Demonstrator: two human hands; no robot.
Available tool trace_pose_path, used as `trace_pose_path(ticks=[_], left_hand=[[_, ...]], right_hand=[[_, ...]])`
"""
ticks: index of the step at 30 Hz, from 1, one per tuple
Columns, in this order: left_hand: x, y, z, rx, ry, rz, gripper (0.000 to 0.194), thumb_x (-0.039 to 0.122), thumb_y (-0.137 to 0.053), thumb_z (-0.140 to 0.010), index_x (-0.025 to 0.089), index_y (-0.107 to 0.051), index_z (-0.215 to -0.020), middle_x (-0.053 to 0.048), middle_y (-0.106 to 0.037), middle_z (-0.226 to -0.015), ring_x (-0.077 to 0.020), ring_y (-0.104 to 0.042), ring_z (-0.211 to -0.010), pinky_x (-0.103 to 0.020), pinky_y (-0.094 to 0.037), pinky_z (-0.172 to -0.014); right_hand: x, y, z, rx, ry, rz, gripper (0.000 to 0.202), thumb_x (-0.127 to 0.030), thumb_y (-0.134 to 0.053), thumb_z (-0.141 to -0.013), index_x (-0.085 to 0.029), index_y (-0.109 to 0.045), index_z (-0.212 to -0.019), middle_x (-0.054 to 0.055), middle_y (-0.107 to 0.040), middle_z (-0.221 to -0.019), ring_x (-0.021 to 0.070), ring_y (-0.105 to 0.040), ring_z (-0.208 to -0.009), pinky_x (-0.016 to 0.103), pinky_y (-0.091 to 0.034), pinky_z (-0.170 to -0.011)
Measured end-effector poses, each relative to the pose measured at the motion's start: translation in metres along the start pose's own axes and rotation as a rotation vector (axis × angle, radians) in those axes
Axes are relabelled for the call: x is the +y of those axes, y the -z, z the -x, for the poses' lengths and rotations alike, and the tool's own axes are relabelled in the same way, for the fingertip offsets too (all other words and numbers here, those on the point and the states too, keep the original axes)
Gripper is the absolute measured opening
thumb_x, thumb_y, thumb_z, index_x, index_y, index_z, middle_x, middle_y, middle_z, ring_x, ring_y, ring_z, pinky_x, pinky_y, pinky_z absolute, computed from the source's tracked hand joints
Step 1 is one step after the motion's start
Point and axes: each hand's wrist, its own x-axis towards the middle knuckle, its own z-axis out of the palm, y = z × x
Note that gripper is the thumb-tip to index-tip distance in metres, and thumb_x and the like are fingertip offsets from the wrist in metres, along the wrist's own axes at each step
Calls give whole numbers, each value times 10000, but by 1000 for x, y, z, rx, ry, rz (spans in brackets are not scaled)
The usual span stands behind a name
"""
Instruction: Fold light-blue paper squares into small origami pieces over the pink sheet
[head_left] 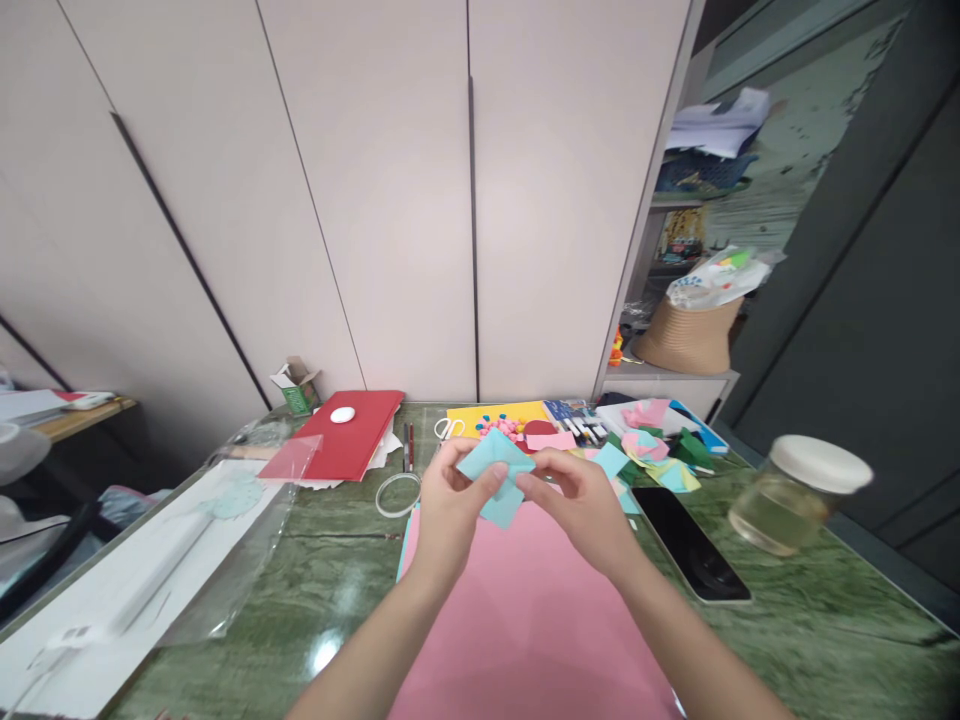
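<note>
Pinching from both sides, here are two hands at work: the left hand (448, 500) presses its thumb on the front of a pale blue folded paper (499, 452), fingers curled at the left edge, while the right hand (581, 495) nips the right edge between thumb and fingers. And that paper is up in front of the person, over the far part of a big pink sheet (540, 620), creases across its face, one corner pointing down!

Across the green bench (322, 560) now: just left of the left hand lies a pale ring (379, 497), two slim pens (411, 450) behind it, then a red folder (367, 445) with a white oval object (343, 414) on top. Swing right, and there's a scatter of coloured paper pieces (675, 472), a dark-screened phone (690, 545) lying at a slant, and beyond it a white-lidded jar (784, 510) holding clear, pale liquid. At the back, a yellow sheet (469, 412) lies near the cabinet doors (412, 200).
</note>
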Motion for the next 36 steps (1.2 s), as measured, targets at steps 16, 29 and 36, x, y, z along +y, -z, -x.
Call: trace_pose_path(ticks=[16,29,36], left_hand=[[1,0,2,-17,-49,-10,208,260,-654,-711,180,-566,-882,-1,-584,-788,-111,-544,-663,-210,-446,-590],[2,0,0,-42,-29,61,225,233,-669,-697,181,-568,-891,7,-586,-761,-112,-551,-664,-209,-460,-568],[2,0,1,-12,-59,-18,233,240,-672,-697,187,-555,-891,13,-577,-754,-107,-547,-666,-191,-451,-553]], right_hand=[[-1,0,0,50,8,-7,162,-322,-599,-763,-192,-575,-668,1,-566,-660,157,-530,-669,273,-426,-594],[2,9,-2,49,38,-234,85,-260,-651,-737,-217,-671,-808,3,-639,-696,147,-617,-646,292,-501,-619],[4,8,-2,79,51,-210,60,-245,-658,-731,-228,-676,-786,0,-653,-669,149,-609,-646,288,-488,-612]])
